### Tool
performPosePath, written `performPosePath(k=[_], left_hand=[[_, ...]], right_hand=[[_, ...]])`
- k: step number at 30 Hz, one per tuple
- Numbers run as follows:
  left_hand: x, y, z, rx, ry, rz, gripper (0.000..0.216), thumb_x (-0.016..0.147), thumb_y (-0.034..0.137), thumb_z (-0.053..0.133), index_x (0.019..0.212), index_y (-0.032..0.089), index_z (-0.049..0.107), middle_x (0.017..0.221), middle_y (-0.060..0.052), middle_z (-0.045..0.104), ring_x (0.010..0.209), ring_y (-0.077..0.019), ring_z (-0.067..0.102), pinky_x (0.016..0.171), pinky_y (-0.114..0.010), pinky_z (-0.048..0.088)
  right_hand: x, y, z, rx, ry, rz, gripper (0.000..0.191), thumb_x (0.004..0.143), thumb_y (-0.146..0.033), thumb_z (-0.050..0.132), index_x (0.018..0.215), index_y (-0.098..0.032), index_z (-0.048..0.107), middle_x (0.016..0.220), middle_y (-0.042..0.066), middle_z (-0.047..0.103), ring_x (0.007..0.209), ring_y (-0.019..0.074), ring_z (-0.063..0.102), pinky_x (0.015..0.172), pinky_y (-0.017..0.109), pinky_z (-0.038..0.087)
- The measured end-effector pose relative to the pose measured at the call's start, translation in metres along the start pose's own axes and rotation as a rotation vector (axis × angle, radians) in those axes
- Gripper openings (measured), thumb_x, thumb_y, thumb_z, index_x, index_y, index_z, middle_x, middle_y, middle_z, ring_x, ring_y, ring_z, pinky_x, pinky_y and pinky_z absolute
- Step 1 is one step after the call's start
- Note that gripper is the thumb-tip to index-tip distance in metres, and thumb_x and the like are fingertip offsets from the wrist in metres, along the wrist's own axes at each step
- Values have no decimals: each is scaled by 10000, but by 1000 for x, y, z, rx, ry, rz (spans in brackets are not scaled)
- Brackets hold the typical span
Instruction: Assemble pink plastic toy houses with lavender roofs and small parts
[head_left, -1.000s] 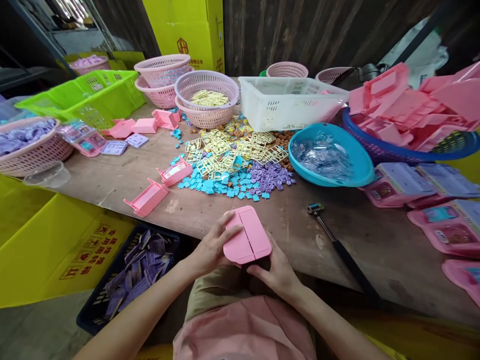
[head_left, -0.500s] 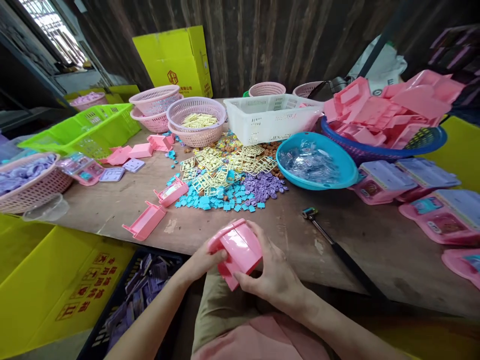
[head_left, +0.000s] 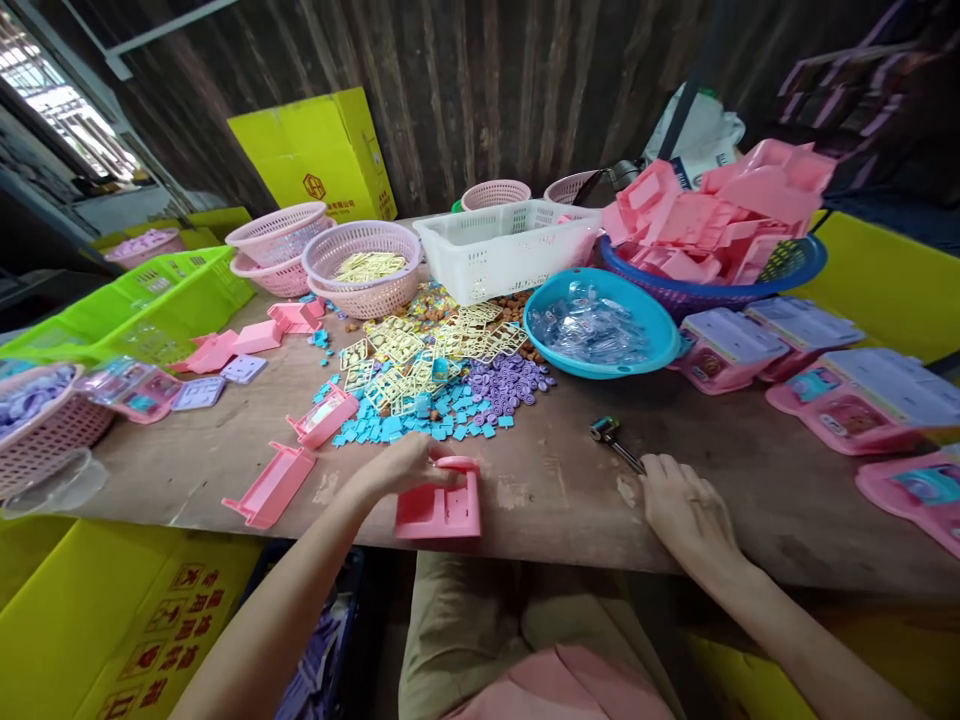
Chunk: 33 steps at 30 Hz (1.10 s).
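My left hand [head_left: 405,466] grips the upper edge of a pink plastic toy housing [head_left: 439,515], which rests near the table's front edge. Its recessed, open side faces me. Further right, my right hand [head_left: 687,508] is closed over the dark handle of a small hammer [head_left: 622,450]; the metal head points away and to the left, and most of the handle is hidden under the hand. Beyond the left hand lie loose blue pieces [head_left: 390,428], purple pieces [head_left: 506,385] and pale yellow part frames [head_left: 405,345]. Two pink trays [head_left: 274,485] lie to the left.
A blue bowl [head_left: 660,345] of clear bagged parts stands beyond the hammer. Behind it, a dark blue basket [head_left: 795,285] is heaped with pink parts. Assembled pink-and-purple toys [head_left: 840,400] line the right side. A white crate [head_left: 480,265] and a green crate [head_left: 210,290] stand further back.
The pink housing has come down from both hands onto the table, turned over, with the left hand still on it. My right hand has left it and moved right onto the hammer.
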<state>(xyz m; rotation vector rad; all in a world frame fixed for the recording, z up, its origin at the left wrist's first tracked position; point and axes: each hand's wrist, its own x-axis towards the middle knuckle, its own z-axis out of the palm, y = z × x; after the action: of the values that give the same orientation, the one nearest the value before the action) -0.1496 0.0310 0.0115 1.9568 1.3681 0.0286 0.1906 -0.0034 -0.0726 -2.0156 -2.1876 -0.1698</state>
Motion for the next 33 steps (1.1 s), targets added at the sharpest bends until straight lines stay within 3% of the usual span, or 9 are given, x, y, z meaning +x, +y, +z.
performPosePath(k=[2, 4, 7, 10, 15, 21, 27, 30, 33], left_hand=[[-8, -2, 8, 17, 190, 60, 411, 745, 470, 562, 1015, 176, 659, 808, -34, 669, 742, -193, 585, 636, -238, 416], [-17, -5, 19, 33, 401, 61, 448, 803, 454, 509, 1172, 207, 567, 1035, -78, 661, 907, -224, 601, 766, -300, 446], [-27, -13, 35, 116, 578, 36, 367, 875, 395, 404, 1146, 205, 564, 1080, -90, 643, 950, -218, 597, 811, -338, 459], [-27, -17, 46, 285, 545, 35, 309, 901, 314, 345, 977, 198, 621, 936, -70, 654, 883, -216, 595, 768, -336, 469], [-22, -15, 48, 487, 461, -22, 250, 902, 261, 373, 867, 201, 612, 881, -52, 635, 837, -211, 583, 731, -316, 458], [-22, -10, 46, 574, 421, -94, 222, 899, 230, 381, 842, 191, 592, 864, -50, 628, 843, -219, 572, 726, -320, 436], [-22, -9, 46, 565, 446, -77, 203, 891, 229, 390, 865, 195, 588, 900, -59, 634, 864, -222, 573, 740, -317, 434], [-21, -10, 47, 559, 444, -91, 205, 890, 240, 386, 841, 190, 580, 863, -57, 628, 819, -209, 577, 712, -303, 433], [-20, -11, 47, 519, 452, -86, 227, 885, 246, 364, 807, 192, 570, 839, -52, 624, 771, -197, 577, 689, -293, 431]], right_hand=[[-5, -9, -3, 209, 20, -26, 198, 865, -185, 354, 788, -172, 536, 769, 100, 617, 696, 236, 604, 583, 325, 446], [-9, -27, -13, 471, -8, -94, 195, 884, -208, 340, 842, -186, 530, 779, 79, 631, 688, 211, 613, 583, 305, 452], [-12, -60, -37, 750, -153, -259, 201, 907, -238, 360, 868, -211, 555, 754, 41, 641, 683, 184, 611, 605, 283, 459], [-12, -85, -59, 875, -211, -350, 231, 908, -208, 370, 885, -214, 599, 760, 30, 659, 685, 173, 618, 617, 272, 474], [-11, -101, -64, 965, -43, -491, 310, 922, -222, 351, 1123, -193, 584, 946, 66, 691, 862, 185, 654, 738, 285, 516], [-5, -95, -62, 958, -246, -379, 285, 912, -208, 394, 1028, -208, 654, 890, 36, 716, 805, 186, 672, 704, 288, 528], [-9, -96, -82, 1064, -10, -388, 312, 906, -247, 413, 1137, -220, 620, 1058, 49, 691, 969, 201, 648, 823, 311, 524], [-11, -102, -71, 1043, -95, -439, 291, 903, -222, 404, 1074, -215, 639, 965, 47, 711, 874, 190, 670, 753, 294, 529], [-8, -102, -65, 1052, -242, -377, 277, 907, -221, 396, 960, -209, 668, 841, 25, 719, 735, 174, 673, 656, 268, 517]])
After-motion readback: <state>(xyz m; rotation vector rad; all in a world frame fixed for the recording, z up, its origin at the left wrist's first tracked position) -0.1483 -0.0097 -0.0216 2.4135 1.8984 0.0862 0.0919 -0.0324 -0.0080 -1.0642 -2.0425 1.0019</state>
